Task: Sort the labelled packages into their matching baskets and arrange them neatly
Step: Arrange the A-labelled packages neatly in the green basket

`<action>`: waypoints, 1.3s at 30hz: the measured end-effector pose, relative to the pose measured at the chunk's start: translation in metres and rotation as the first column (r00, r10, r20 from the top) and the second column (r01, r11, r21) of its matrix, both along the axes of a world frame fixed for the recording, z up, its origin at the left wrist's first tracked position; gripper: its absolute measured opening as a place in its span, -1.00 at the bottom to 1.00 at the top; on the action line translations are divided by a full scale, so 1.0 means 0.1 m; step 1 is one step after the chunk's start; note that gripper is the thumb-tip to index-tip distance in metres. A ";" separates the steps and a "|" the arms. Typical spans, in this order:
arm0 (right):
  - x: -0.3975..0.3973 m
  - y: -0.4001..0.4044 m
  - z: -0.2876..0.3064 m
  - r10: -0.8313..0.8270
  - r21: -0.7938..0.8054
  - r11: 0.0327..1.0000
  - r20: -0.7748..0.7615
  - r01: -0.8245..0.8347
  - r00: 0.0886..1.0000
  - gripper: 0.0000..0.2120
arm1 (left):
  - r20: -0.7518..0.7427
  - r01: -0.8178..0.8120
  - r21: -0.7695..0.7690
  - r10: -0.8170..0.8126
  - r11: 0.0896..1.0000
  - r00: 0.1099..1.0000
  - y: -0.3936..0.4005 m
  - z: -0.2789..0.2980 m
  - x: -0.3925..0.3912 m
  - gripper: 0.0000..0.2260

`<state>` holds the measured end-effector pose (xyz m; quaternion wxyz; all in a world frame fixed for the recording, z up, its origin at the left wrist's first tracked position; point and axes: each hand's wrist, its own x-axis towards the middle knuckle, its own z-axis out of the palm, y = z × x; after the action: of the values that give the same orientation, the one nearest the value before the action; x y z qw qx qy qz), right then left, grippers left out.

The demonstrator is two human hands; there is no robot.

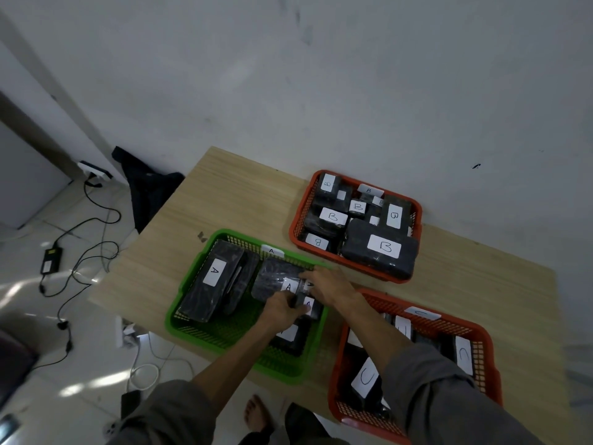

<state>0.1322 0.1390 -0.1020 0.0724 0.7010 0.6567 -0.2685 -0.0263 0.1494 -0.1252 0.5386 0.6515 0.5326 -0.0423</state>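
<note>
A green basket [189,329] tagged A sits at the table's near left and holds several black wrapped packages with white A labels. One large A package [211,281] leans along its left side. Both my hands are inside its right part. My left hand [282,308] grips a small black A package [309,305]. My right hand [330,284] lies over the packages beside it, fingers curled on the edge of another A package [276,279]. An orange basket [296,226] at the back is full of B packages. A second orange basket [481,342] at the near right holds C packages.
The wooden table [244,194] stands against a white wall. Its left half is bare wood. On the floor to the left lie cables, a power adapter [50,260] and a dark bag [150,187]. My bare foot [256,415] shows below the table's front edge.
</note>
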 end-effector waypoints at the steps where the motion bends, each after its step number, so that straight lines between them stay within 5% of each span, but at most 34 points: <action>1: 0.01 0.00 0.00 -0.023 0.013 1.000 -0.035 0.024 0.999 -0.50 | -0.007 -0.001 0.012 0.001 1.000 1.000 0.00 0.01 0.00 -0.68; 8: -0.08 0.07 0.08 -0.158 0.170 0.961 -0.305 0.217 0.939 -0.71 | 0.057 -0.100 0.001 0.100 0.995 0.993 0.15 0.22 -0.19 -0.52; 15: -0.43 0.23 0.12 -0.223 0.153 0.937 -0.428 0.314 0.876 -0.75 | -0.181 -0.092 0.533 0.219 0.841 0.959 0.66 0.40 -0.94 -0.44; 20: -0.80 0.27 0.04 -0.283 0.072 0.931 -0.478 0.359 0.831 -0.78 | -0.429 0.206 0.526 0.048 0.825 0.902 0.68 0.25 -1.32 -0.19; 26: -1.35 0.25 -0.08 -0.489 -0.150 0.856 -0.545 0.495 0.681 -0.71 | -0.493 0.419 0.501 -0.149 0.757 0.857 0.71 0.13 -1.48 -0.15; 35: -1.80 0.14 -0.30 -0.631 -0.190 0.760 -0.443 0.621 0.637 -0.77 | 0.052 0.188 0.536 -0.255 0.823 0.966 1.01 0.28 -1.67 -0.59; 39: -1.98 0.13 -0.33 -0.665 -0.185 0.728 -0.426 0.660 0.614 -0.72 | 0.152 0.102 0.482 -0.197 0.870 0.969 1.05 0.31 -1.73 -0.62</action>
<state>-0.0656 0.1519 -0.1354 -0.1876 0.8072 0.3475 -0.4388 -0.1993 0.2547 -0.0942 0.4091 0.8029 0.4191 0.1108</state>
